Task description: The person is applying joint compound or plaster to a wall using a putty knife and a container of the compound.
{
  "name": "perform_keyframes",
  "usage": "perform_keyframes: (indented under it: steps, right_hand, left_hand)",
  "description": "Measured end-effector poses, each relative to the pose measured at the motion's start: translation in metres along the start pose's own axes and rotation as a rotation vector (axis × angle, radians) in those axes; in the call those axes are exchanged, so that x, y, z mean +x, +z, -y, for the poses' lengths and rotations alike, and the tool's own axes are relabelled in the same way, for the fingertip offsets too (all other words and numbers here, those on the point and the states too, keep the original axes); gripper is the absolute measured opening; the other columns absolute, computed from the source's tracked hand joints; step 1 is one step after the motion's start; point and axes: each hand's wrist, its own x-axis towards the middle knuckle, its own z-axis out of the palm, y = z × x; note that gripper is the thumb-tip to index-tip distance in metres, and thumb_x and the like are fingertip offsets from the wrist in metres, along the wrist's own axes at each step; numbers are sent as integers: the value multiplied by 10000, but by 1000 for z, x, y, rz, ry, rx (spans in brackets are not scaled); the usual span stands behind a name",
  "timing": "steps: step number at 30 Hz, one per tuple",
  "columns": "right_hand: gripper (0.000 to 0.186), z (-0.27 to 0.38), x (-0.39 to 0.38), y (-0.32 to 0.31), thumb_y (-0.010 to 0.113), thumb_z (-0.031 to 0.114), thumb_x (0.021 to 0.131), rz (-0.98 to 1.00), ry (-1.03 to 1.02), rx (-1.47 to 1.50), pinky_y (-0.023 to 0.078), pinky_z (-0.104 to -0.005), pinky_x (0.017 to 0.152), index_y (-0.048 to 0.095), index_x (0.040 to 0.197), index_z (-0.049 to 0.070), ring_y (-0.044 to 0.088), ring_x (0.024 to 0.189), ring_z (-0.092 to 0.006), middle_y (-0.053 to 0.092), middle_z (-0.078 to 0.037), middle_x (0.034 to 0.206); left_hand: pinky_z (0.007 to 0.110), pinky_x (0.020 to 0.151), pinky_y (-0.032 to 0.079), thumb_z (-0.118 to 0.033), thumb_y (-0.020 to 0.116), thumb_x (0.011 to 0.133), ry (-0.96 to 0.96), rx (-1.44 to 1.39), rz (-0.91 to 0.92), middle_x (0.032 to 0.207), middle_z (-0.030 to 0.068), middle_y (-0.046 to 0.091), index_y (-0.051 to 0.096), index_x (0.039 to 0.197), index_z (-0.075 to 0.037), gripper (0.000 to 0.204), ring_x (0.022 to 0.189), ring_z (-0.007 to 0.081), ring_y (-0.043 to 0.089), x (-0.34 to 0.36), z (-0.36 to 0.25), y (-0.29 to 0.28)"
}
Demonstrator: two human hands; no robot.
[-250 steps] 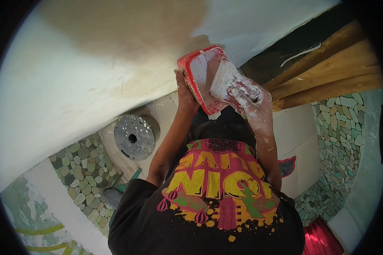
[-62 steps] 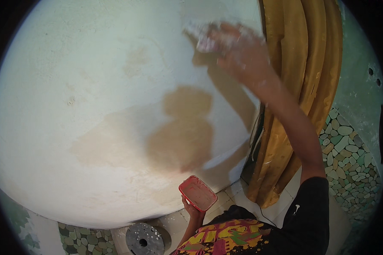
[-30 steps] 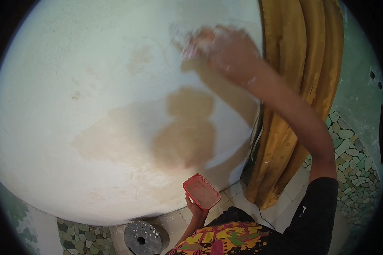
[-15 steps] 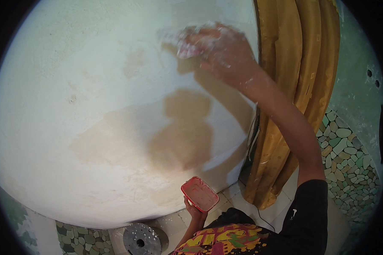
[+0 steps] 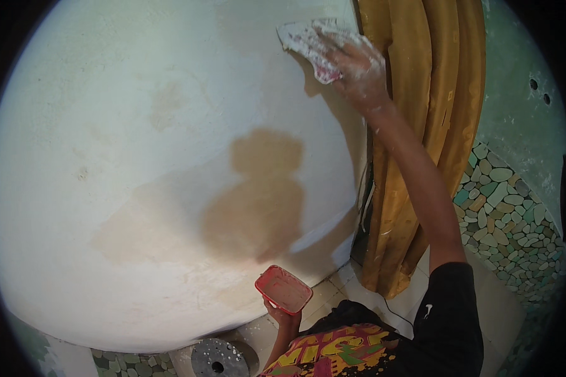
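My right hand (image 5: pixel 366 75) is stretched up to the upper part of a pale wall (image 5: pixel 94 81). Its fingers lie over a cloth (image 5: pixel 303 41) thick with white paste, which has a pinkish patch at its lower end. The cloth appears to be against the wall, close to its right edge. White smears mark the hand and forearm. Low in front of my body, my left hand (image 5: pixel 285 318) grips a red rectangular tub (image 5: pixel 290 308) from below. A thin pinkish-beige layer coats the tub's inside; most of the left fingers are hidden beneath it.
Tall golden-brown folded panels (image 5: pixel 443 94) stand right beside the wall's edge. A grey cylinder (image 5: pixel 220 359) with a centre hole sits on the tiled floor near my left. A cord (image 5: pixel 397 314) and pebble paving (image 5: pixel 503 207) lie to the right.
My right hand and the cloth have swept right across the wall, nearer to the golden-brown panels. The whole view has shifted slightly. My left hand still holds the tub.
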Motion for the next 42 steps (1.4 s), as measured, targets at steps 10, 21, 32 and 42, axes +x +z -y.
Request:
perform_keyframes:
  steps: [10, 21, 32, 42]
  right_hand:
    - [551, 43, 36, -60, 774, 130, 624, 7, 83, 67, 456, -467, 943, 656, 1159, 182, 586, 1099, -278, 629, -87, 1200]
    - [463, 98, 24, -33, 751, 98, 572, -30, -1, 153, 495, -426, 849, 687, 1031, 106, 617, 1001, -322, 648, -106, 1161]
    - [534, 131, -27, -40, 745, 101, 639, 253, 54, 306, 480, -434, 904, 621, 1159, 118, 607, 1047, -298, 612, -105, 1191]
    - [476, 279, -209, -101, 650, 143, 778, 1256, 629, 814, 499, -420, 866, 552, 1239, 80, 615, 983, -387, 630, -193, 1131]
  left_hand:
    - [463, 1045, 409, -471, 406, 935, -12, -29, 120, 1323, 41, 545, 485, 1343, -151, 524, 1222, 264, 516, -3, -2, 8]
    - [475, 1045, 406, -495, 404, 936, -107, -51, 118, 1327, 51, 537, 476, 1354, -157, 543, 1213, 280, 515, 15, -8, -30]
    - [454, 1047, 409, -514, 407, 966, -14, 100, 133, 1338, 41, 519, 454, 1368, -171, 531, 1230, 263, 497, 11, -15, -9]
    - [445, 1089, 354, -659, 313, 945, 108, 131, 159, 1427, 60, 438, 359, 1440, -164, 701, 1291, 270, 436, 23, 3, -30]
